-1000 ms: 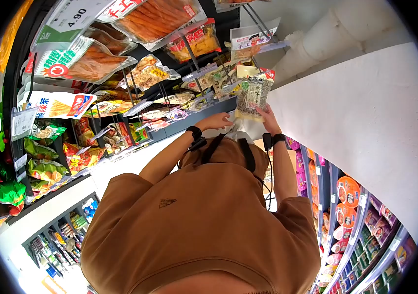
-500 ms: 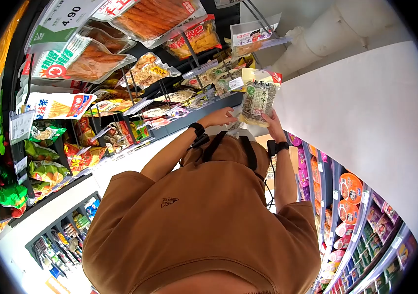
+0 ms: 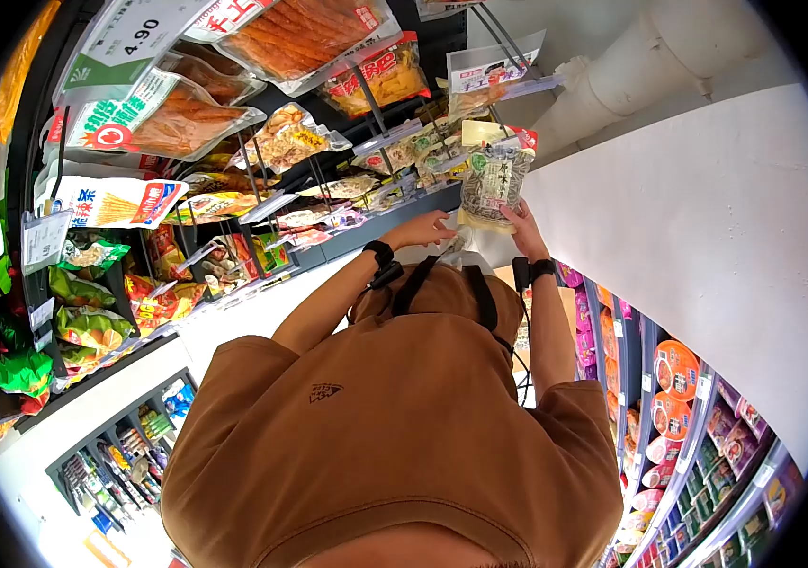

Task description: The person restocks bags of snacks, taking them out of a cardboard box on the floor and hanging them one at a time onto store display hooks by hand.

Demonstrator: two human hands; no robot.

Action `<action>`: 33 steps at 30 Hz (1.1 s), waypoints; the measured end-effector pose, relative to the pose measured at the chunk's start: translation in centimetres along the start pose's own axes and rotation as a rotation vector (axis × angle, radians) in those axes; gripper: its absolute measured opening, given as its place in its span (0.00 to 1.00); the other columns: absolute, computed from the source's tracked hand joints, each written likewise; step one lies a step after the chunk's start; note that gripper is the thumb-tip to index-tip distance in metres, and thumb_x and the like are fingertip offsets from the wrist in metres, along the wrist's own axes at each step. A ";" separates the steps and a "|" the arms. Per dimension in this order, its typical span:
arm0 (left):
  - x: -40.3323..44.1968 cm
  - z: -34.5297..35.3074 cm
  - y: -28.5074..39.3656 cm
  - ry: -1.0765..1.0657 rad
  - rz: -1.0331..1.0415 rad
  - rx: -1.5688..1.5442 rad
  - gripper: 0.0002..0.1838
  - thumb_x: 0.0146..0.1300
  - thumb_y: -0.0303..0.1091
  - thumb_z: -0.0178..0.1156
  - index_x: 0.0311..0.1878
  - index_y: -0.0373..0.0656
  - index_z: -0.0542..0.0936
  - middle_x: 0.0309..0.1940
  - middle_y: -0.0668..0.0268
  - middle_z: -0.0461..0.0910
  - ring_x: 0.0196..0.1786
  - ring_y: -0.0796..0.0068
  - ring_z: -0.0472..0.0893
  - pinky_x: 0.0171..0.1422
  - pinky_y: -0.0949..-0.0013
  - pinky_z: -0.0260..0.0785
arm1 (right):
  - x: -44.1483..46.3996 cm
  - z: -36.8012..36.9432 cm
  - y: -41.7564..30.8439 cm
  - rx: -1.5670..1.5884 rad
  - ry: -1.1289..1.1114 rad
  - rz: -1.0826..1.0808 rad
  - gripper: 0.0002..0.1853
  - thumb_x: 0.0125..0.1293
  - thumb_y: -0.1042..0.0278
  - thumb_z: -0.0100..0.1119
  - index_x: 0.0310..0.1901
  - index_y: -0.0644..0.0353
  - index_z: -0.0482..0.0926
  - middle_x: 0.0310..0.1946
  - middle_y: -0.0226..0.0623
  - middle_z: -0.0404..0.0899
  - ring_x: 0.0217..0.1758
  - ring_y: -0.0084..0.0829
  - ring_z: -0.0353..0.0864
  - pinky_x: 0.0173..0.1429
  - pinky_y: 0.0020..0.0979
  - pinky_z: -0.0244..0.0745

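Note:
In the head view my right hand (image 3: 527, 235) grips the lower right edge of a see-through snack bag (image 3: 497, 180), its thumb on the front. The bag stands roughly upright, with a pale top strip, a red corner and small dark pieces inside that look like sunflower seeds. To its left is my left hand (image 3: 423, 230), fingers partly bent and apart, near the bag's lower edge with nothing clearly in them. A crumpled clear plastic piece (image 3: 459, 244) shows just below; whether the left fingers touch it is unclear.
Hanging snack packets (image 3: 177, 114) on hooks fill the rack at left, with price tags (image 3: 44, 237) jutting out. A white panel (image 3: 688, 227) slopes along the right. Shelves with orange tubs (image 3: 677, 369) stand at lower right, and another stocked shelf (image 3: 120, 464) at lower left.
The snack bag has shifted slightly left and tilted, and its front now looks somewhat different in angle. My right thumb lies further onto its front. My left hand has barely moved.

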State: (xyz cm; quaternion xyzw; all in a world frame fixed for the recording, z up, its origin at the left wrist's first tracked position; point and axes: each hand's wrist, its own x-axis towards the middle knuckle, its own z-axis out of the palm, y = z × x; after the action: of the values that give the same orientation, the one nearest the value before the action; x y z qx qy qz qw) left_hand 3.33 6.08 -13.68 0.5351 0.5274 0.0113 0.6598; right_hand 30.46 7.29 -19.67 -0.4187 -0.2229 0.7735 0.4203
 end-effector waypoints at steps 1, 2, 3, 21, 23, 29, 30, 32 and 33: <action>-0.1 -0.2 0.2 0.001 -0.001 -0.001 0.40 0.59 0.54 0.61 0.65 0.35 0.61 0.45 0.57 0.79 0.40 0.72 0.81 0.34 0.72 0.73 | 0.3 0.3 -0.5 -0.004 0.008 0.000 0.29 0.63 0.71 0.61 0.63 0.63 0.62 0.54 0.38 0.74 0.55 0.30 0.76 0.59 0.32 0.72; -0.1 -0.5 0.4 0.002 -0.007 0.009 0.40 0.59 0.54 0.61 0.65 0.35 0.61 0.45 0.57 0.79 0.40 0.72 0.81 0.35 0.72 0.73 | 0.4 0.7 -0.9 -0.007 0.016 0.001 0.28 0.61 0.71 0.63 0.61 0.65 0.63 0.53 0.38 0.76 0.54 0.29 0.76 0.58 0.32 0.72; 0.1 -0.7 0.3 0.003 -0.013 0.020 0.40 0.59 0.54 0.61 0.65 0.35 0.61 0.45 0.57 0.79 0.40 0.72 0.81 0.35 0.72 0.73 | 0.4 0.9 -1.0 -0.007 0.015 0.002 0.28 0.61 0.71 0.63 0.61 0.65 0.63 0.53 0.38 0.76 0.54 0.29 0.76 0.58 0.32 0.72; 0.3 -0.3 0.1 -0.011 -0.039 0.015 0.38 0.60 0.53 0.60 0.64 0.33 0.63 0.45 0.57 0.79 0.39 0.72 0.80 0.34 0.71 0.72 | 4.4 -2.7 1.9 -0.223 -0.002 -0.014 0.24 0.59 0.68 0.66 0.55 0.66 0.70 0.51 0.35 0.76 0.53 0.26 0.74 0.60 0.30 0.65; 0.5 -0.4 -0.2 -0.006 -0.038 0.011 0.38 0.60 0.53 0.59 0.64 0.33 0.63 0.45 0.56 0.79 0.39 0.71 0.80 0.34 0.71 0.72 | 4.6 -2.6 1.3 -0.254 -0.042 0.015 0.23 0.62 0.73 0.62 0.57 0.68 0.68 0.53 0.37 0.75 0.54 0.28 0.75 0.60 0.31 0.69; -0.6 -0.9 -0.3 0.017 -0.027 -0.010 0.38 0.60 0.53 0.60 0.63 0.33 0.64 0.45 0.56 0.79 0.39 0.71 0.80 0.34 0.71 0.73 | 4.1 -1.7 0.9 -0.253 0.041 -0.038 0.24 0.61 0.70 0.64 0.56 0.68 0.69 0.50 0.36 0.77 0.53 0.26 0.74 0.60 0.30 0.67; -0.8 -0.9 -0.2 0.019 -0.031 -0.011 0.37 0.60 0.53 0.60 0.63 0.33 0.65 0.45 0.57 0.79 0.40 0.71 0.81 0.34 0.71 0.73 | 4.2 -1.6 0.7 -0.252 0.041 -0.037 0.24 0.61 0.70 0.64 0.56 0.68 0.69 0.50 0.36 0.77 0.53 0.26 0.74 0.60 0.30 0.67; -1.0 -1.6 0.0 0.020 -0.050 0.008 0.37 0.60 0.54 0.59 0.63 0.33 0.65 0.47 0.58 0.78 0.41 0.72 0.80 0.36 0.71 0.73 | 5.2 -1.2 0.0 -0.339 0.079 -0.043 0.24 0.59 0.68 0.66 0.55 0.67 0.70 0.50 0.35 0.77 0.52 0.25 0.74 0.57 0.28 0.67; -1.1 -1.9 0.2 0.021 -0.067 0.027 0.38 0.61 0.55 0.58 0.64 0.34 0.65 0.48 0.59 0.78 0.42 0.72 0.80 0.38 0.71 0.73 | 6.0 -1.0 0.0 -0.338 0.079 -0.042 0.24 0.59 0.68 0.66 0.55 0.67 0.70 0.50 0.35 0.77 0.52 0.25 0.74 0.57 0.28 0.67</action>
State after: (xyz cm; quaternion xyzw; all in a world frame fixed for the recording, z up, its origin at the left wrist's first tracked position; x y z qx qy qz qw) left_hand 1.64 6.83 -12.49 0.5258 0.5521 -0.0123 0.6470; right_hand 29.51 12.35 -22.99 -0.5085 -0.3418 0.6991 0.3687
